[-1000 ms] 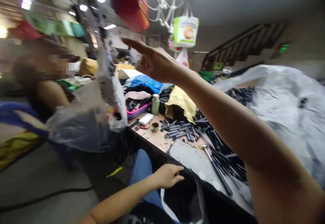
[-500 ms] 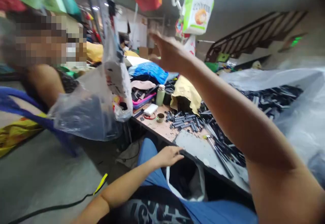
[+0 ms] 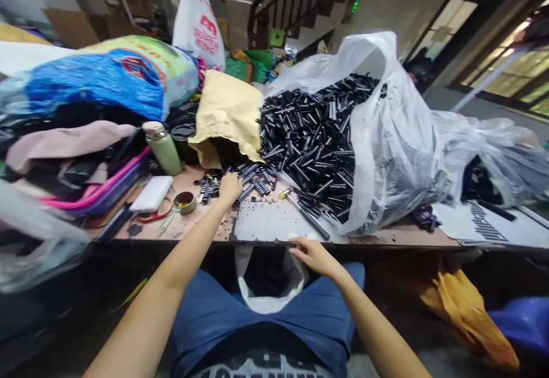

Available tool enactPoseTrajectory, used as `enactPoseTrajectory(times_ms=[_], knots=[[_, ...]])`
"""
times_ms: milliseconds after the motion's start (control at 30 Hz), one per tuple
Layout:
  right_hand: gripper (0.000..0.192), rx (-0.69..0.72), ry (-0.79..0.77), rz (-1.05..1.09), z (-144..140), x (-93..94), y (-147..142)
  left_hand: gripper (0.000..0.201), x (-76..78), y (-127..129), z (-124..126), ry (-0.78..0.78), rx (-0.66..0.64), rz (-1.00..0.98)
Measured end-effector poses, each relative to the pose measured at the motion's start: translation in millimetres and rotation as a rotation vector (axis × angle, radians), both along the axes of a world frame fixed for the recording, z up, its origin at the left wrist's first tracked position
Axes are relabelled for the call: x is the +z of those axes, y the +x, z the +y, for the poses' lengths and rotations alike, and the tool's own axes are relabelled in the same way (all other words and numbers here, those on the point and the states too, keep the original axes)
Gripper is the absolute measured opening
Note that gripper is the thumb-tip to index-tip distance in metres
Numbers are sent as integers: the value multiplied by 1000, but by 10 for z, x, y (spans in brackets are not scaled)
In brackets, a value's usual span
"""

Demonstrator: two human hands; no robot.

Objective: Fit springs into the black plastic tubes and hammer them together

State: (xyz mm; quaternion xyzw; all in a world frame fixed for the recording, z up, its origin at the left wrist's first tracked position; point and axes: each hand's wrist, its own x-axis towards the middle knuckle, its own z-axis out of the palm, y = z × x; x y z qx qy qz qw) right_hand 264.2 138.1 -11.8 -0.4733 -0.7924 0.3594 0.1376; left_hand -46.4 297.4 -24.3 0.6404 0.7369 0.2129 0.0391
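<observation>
My left hand (image 3: 231,188) reaches onto a pile of ribbed black-and-silver rods (image 3: 257,183) at the mouth of a yellow cloth bag (image 3: 229,103). Its fingertips are hidden among the pieces, so their grip does not show. My right hand (image 3: 315,256) hovers at the table's front edge, fingers apart and nothing in them. A hammer (image 3: 307,216) with a yellow tip lies just beyond it, beside a grey plate (image 3: 268,222). Between my knees an open white plastic bag (image 3: 270,303) holds dark pieces too dim to name.
A large plastic bag (image 3: 398,138) heaped with black tubes (image 3: 313,138) fills the table's right middle. On the left are a green bottle (image 3: 163,148), a white box-shaped device (image 3: 151,194), a tape roll (image 3: 185,202) and a pink-rimmed tray (image 3: 98,186) piled with cloth.
The view has swung right to face the table. My right hand has come down from its raised position to the table edge; my left has moved forward from the edge to the ribbed rods.
</observation>
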Motion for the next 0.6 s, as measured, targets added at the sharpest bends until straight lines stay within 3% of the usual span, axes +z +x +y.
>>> enactPoseTrajectory(times_ms=[67, 167, 400, 500, 600], knots=[[32, -136, 37, 9, -6, -75, 129, 36, -31, 178, 216, -22, -51, 39], [31, -224, 56, 20, 19, -156, 229, 34, -77, 429, 372, -89, -75, 76], [27, -274, 188, -30, 199, -191, 218, 32, -128, 750, 312, -78, -221, 132], [25, -278, 330, -104, 506, -192, -5, 34, -121, 802, 356, -96, -105, 80], [29, -223, 428, -259, 995, -211, -458, 34, -93, 814, 363, -80, -19, -37]])
